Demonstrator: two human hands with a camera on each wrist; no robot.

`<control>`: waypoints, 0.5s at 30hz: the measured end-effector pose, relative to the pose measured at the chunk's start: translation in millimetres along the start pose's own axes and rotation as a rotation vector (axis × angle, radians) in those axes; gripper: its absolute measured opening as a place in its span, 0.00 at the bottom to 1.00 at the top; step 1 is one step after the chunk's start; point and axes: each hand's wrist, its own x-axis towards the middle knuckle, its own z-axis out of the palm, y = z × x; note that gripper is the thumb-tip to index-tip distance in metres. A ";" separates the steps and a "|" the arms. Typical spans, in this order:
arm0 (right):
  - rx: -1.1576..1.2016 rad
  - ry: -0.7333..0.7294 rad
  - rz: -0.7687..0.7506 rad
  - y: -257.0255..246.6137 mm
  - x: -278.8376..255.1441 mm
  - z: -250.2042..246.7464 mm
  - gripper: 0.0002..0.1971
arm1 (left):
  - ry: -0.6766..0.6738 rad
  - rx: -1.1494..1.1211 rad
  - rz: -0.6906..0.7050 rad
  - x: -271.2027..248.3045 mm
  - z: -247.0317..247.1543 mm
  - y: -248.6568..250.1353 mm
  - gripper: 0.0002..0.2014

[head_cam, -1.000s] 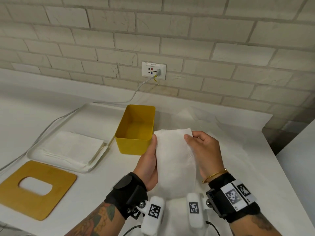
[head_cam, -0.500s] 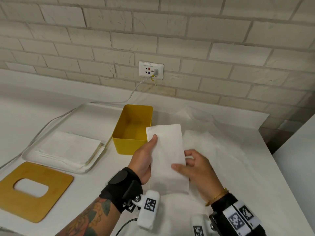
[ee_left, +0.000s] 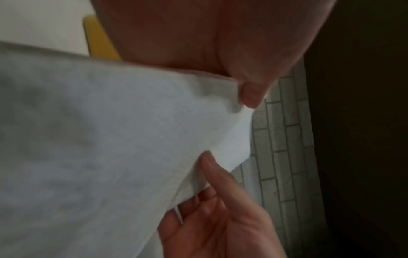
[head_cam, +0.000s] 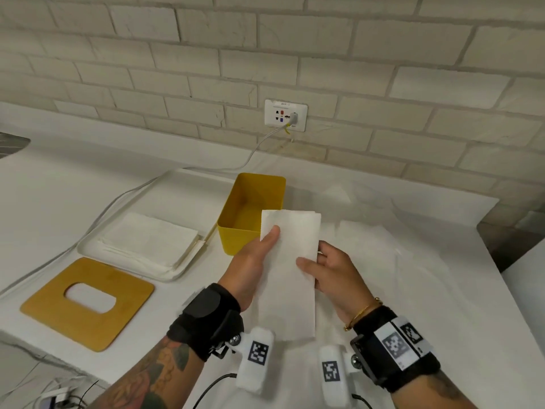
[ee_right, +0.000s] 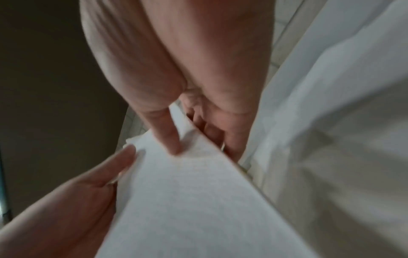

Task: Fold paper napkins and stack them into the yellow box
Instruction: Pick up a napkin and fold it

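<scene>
Two hands hold my folded napkin [head_cam: 290,270] just right of the yellow box [head_cam: 236,219]: left hand [head_cam: 250,267] and right hand [head_cam: 333,273] each pinch an edge. Only my right wrist view shows right fingers [ee_right: 212,129] curled beneath.

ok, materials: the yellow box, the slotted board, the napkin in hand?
Yellow box: likely plastic or painted metal; smooth, even colour, rounded corners.
Slotted board: looks like wood or bamboo; matte tan, faint grain.
Napkin: soft white paper, finely textured, held by both hands.
</scene>
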 end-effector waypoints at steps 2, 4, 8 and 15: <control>0.020 0.040 -0.002 7.8 4.1 16.0 0.09 | 0.053 0.155 0.076 -6.6 -14.0 -10.6 0.16; 0.020 0.052 -0.016 12.7 5.7 29.6 0.09 | 0.122 0.351 0.139 -12.5 -29.4 -22.8 0.20; 0.044 -0.005 -0.123 -0.3 4.2 52.7 0.14 | 0.324 0.528 0.327 -23.6 -42.7 -24.6 0.22; -0.023 -0.077 -0.201 3.8 -10.8 78.6 0.18 | 0.409 0.491 0.397 -42.0 -55.5 -37.1 0.25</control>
